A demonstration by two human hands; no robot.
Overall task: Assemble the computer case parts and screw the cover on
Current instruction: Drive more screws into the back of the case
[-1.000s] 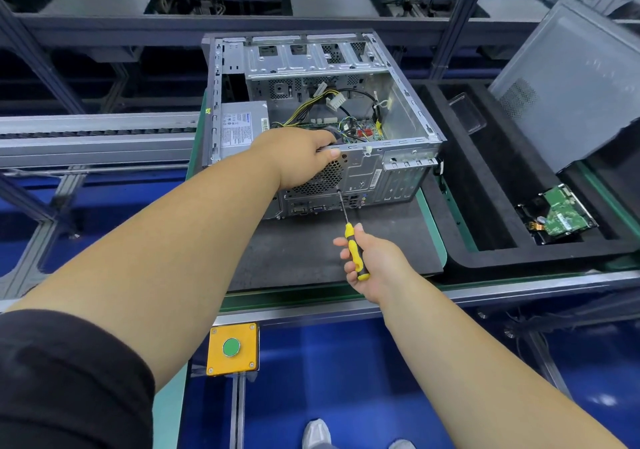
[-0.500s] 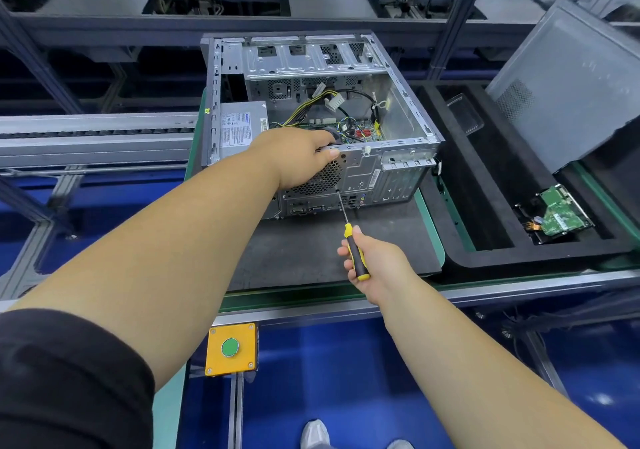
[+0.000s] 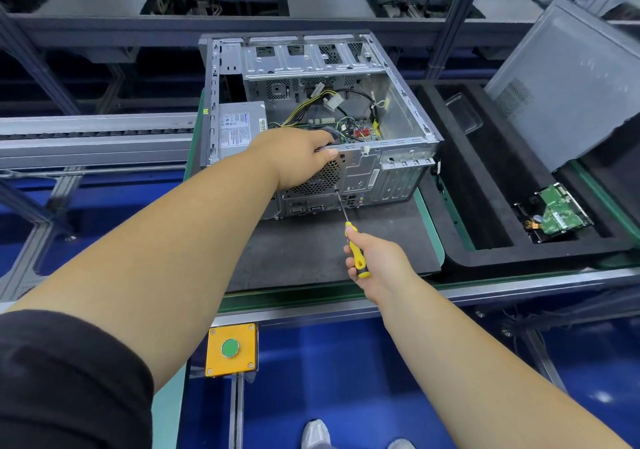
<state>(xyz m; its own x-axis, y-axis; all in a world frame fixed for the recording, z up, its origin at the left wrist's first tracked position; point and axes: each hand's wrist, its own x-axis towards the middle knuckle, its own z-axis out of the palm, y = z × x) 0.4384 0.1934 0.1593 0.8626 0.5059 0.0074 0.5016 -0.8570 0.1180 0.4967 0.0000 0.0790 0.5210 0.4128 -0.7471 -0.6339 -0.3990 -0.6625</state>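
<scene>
My left hand is curled over the near top edge of the computer case, fingers hooked inside, gripping the rear panel just above the round fan grille. My right hand is wrapped around the yellow-and-black handle of a screwdriver; its shaft runs from the handle away from me and slightly left, with the tip against the rear panel at the grille's lower right corner.

The case lies on its side on a dark mat, open side up, its long axis running from near to far, rear ports facing me. Inside on the left sits the power supply, with a white label whose print is too small to read. Yellow and black cables cross above the green board.

To the right, a black foam tray holds a hard drive, green circuit side up. The grey side cover leans tilted at the tray's far right. Near me, a yellow box with a green button hangs on the bench frame.
</scene>
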